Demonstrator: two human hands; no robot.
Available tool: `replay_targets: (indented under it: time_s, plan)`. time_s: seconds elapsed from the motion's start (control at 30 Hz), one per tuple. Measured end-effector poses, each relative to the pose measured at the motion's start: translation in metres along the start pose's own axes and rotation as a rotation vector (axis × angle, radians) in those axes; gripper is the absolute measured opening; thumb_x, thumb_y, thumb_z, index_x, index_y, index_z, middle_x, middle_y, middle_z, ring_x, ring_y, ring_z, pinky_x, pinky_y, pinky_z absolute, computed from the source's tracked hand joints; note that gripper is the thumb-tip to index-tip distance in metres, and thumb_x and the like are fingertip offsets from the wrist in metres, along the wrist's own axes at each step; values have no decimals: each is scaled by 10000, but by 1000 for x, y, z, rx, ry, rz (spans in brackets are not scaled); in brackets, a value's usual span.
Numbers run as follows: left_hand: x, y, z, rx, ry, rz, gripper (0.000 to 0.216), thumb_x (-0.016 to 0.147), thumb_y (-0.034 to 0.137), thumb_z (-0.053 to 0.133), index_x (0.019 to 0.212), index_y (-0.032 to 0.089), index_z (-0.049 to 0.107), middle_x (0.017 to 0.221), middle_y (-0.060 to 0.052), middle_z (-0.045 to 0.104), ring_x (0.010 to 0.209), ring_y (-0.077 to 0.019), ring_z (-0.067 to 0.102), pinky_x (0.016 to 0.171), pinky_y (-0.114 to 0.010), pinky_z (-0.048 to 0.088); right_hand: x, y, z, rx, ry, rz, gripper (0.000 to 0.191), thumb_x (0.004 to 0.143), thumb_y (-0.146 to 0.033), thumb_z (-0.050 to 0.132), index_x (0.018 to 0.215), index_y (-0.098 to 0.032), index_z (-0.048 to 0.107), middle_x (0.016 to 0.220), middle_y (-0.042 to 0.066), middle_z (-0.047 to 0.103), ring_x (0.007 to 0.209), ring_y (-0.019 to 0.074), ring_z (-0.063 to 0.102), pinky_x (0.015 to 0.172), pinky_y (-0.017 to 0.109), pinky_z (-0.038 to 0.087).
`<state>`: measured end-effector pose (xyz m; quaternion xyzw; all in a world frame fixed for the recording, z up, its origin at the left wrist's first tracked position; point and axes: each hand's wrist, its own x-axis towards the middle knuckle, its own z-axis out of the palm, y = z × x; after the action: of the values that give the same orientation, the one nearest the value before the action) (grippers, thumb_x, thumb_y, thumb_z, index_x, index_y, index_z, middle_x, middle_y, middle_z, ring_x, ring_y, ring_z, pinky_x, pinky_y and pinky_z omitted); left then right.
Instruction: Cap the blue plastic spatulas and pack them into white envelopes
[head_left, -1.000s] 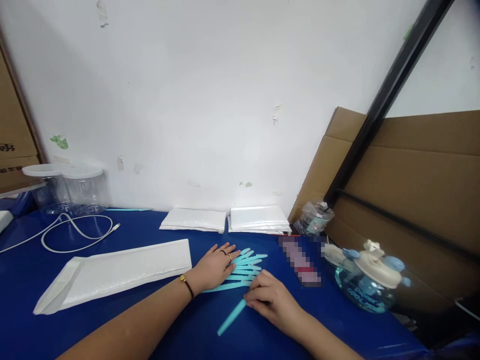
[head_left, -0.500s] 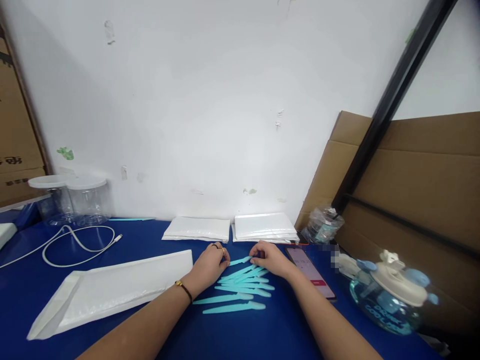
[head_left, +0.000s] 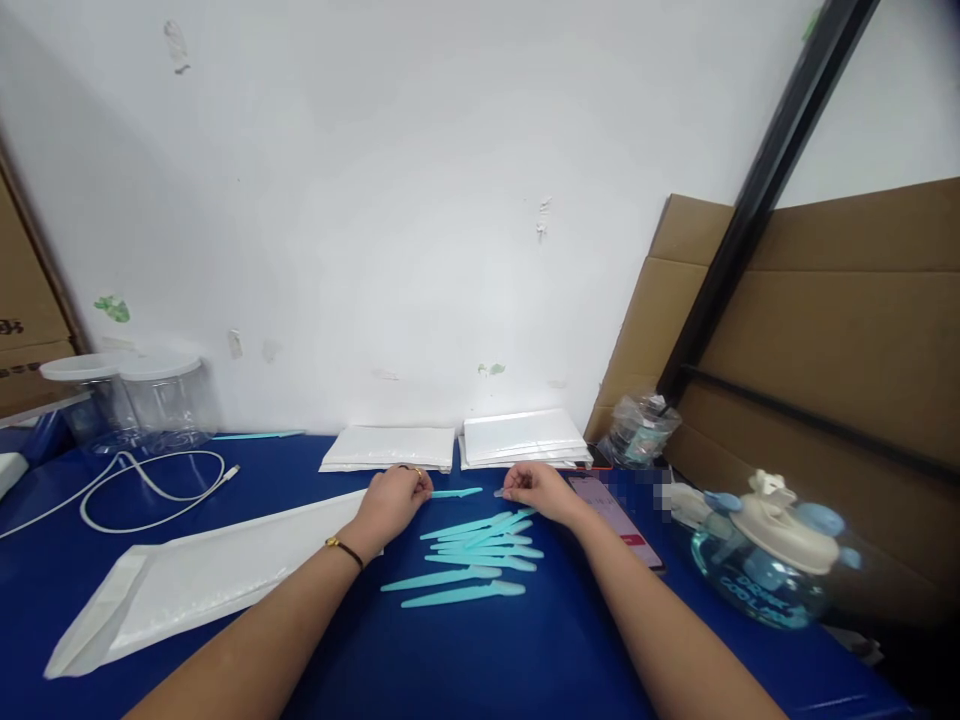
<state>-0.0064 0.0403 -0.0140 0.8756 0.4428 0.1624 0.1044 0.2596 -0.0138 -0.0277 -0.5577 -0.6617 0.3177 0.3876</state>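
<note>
Teal tool (head_left: 457, 493) at 6 o'clock, one end hidden by left hand (head_left: 394, 500), carton (head_left: 30, 300) at 9 o'clock, cropped by frame

A white cable (head_left: 229, 474) curls before two clear, lidded jars (head_left: 166, 405).

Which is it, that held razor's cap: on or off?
Off. The right hand holds the cap, and a gap shows between it and the razor in the left hand.
</note>
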Motion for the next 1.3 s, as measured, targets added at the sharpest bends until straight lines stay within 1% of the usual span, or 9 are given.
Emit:
replay_targets:
  time_s: [0.1, 0.23, 0.33, 0.47, 0.73, 0.87, 1.03, 1.17, 1.3]
  plan:
    - [1, -11, -6, 36, 13, -41, 138, 776, 222, 500, 816, 233, 631, 844, -19, 642, 864, -202, 565, 706, -288, 384, -3, 5, -14, -58, 46, 8, 177, 623, -327, 707, 696, -167, 685, 599, -8, 606, 548, 121, 494, 525, 221, 374]
    - [-2, -3, -9, 39, 103, -22, 192, 762, 281, 541, 936, 242, 611, 954, -38, 603, 939, -221, 538, 770, -308, 391, -11, -6, -18, -178, 71, -124, 129, 657, -311, 689, 730, -208, 714, 788, 21, 621, 703, 159, 532, 650, 253, 412]
    - [-10, 12, -9, -52, 28, 52, 202, 768, 371, 537, 897, 239, 619, 940, -30, 599, 920, -203, 543, 774, -290, 399, -15, -16, -12, -248, -49, -178, 117, 642, -302, 712, 736, -233, 722, 807, 23, 604, 749, 174, 535, 685, 258, 411]
    - [-18, 21, -3, -120, -131, 115, 214, 747, 412, 547, 831, 231, 624, 872, -19, 617, 838, -183, 561, 688, -256, 408, -13, -17, -1, -333, -117, -199, 91, 641, -292, 717, 713, -236, 711, 792, 19, 585, 801, 187, 530, 699, 252, 398]
    - [-8, 13, -3, -147, -101, 82, 136, 744, 327, 549, 781, 224, 630, 812, 6, 632, 772, -160, 569, 639, -237, 378, -12, -19, 2, -323, -153, -222, 90, 699, -300, 665, 683, -215, 691, 760, 14, 588, 724, 162, 531, 640, 236, 390]
    - [-3, -3, -10, -188, -121, -3, 169, 723, 353, 553, 772, 216, 638, 804, 6, 651, 761, -162, 576, 630, -229, 383, -12, -13, -13, -293, -52, -182, 129, 713, -315, 646, 663, -204, 687, 746, 16, 591, 700, 161, 536, 622, 239, 396]
    - [-2, -29, -14, -126, -114, -62, 203, 705, 359, 570, 842, 226, 638, 858, -3, 649, 816, -176, 583, 659, -236, 395, -15, -3, -34, -321, 107, -120, 124, 631, -327, 705, 645, -204, 700, 711, 8, 602, 644, 156, 523, 579, 239, 378]
    - [-5, -21, -15, -15, 19, 0, 241, 684, 348, 613, 900, 241, 628, 915, -17, 627, 891, -199, 559, 731, -270, 393, -24, -4, -42, -321, -45, -94, 156, 625, -320, 721, 731, -207, 701, 760, 6, 600, 681, 154, 529, 600, 233, 394]
    - [-14, 4, -15, -45, 22, 107, 218, 798, 397, 505, 889, 249, 637, 915, -17, 627, 892, -186, 548, 770, -283, 384, -28, -5, -36, -398, -199, -69, 137, 644, -258, 715, 755, -190, 672, 823, 10, 565, 738, 153, 544, 643, 231, 407]
